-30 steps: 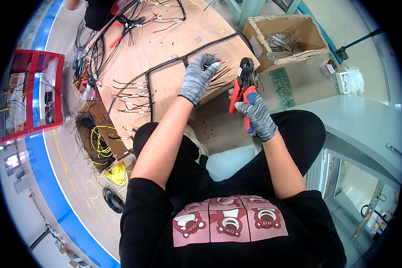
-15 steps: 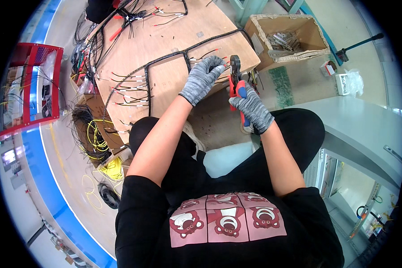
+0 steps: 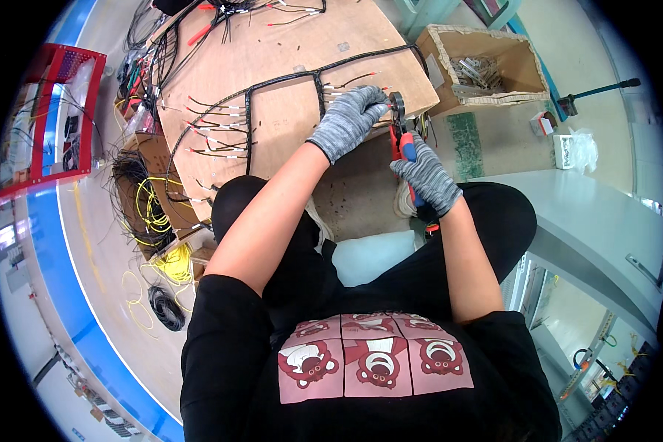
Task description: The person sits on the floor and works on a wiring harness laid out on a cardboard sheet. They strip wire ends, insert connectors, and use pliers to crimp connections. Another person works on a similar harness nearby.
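My right hand (image 3: 429, 178), in a grey knit glove, is wrapped round the red and blue handles of crimping pliers (image 3: 401, 132). Their dark head points away from me, at the near right edge of a wooden board. Just left of the head, my gloved left hand (image 3: 348, 124) pinches a thin wire with a red end, mostly hidden by the fingers. The wire end is close to the jaws; whether it lies inside them I cannot tell. A black wire harness (image 3: 281, 79) runs across the board (image 3: 280, 121), with several short red-tipped branches on the left.
A cardboard box (image 3: 486, 96) of metal parts stands right of the board. Yellow cable (image 3: 173, 263) and a black cable coil (image 3: 166, 308) lie on the floor at left, near a red rack (image 3: 88, 121). A grey cabinet panel (image 3: 567, 210) is at my right.
The view has shifted slightly. My left hand has moved a little away from me and to the right, by the pliers' head. The plier handles look closer together.
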`<state>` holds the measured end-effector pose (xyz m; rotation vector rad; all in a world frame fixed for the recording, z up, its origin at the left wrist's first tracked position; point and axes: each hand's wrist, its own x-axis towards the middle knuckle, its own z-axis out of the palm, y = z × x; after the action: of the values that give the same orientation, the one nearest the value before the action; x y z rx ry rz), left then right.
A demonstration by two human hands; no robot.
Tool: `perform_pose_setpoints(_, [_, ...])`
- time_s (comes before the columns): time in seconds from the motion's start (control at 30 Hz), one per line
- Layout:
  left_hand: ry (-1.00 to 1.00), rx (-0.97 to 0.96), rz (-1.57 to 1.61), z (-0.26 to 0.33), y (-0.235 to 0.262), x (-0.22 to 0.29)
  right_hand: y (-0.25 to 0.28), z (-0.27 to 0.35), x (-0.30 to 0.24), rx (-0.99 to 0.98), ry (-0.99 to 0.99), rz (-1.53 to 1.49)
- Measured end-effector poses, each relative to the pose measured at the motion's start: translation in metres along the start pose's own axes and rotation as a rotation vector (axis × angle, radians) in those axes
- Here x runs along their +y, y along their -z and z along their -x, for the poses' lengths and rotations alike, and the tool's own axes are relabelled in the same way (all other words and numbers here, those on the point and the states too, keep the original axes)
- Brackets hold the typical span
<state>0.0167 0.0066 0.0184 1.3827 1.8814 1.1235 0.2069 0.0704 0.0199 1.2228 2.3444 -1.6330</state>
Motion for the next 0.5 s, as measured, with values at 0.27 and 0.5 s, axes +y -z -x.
perform_pose_setpoints(0.27, [-0.008,0.037,-0.057,-0.003,0.000,0.003,0.016,-0.001,-0.019,0.020,0.037,0.176])
perform_pose_setpoints(0.5, [0.025,0.060,0.024,-0.003,0.000,-0.006,0.026,-0.012,-0.028,-0.004,0.028,0.372])
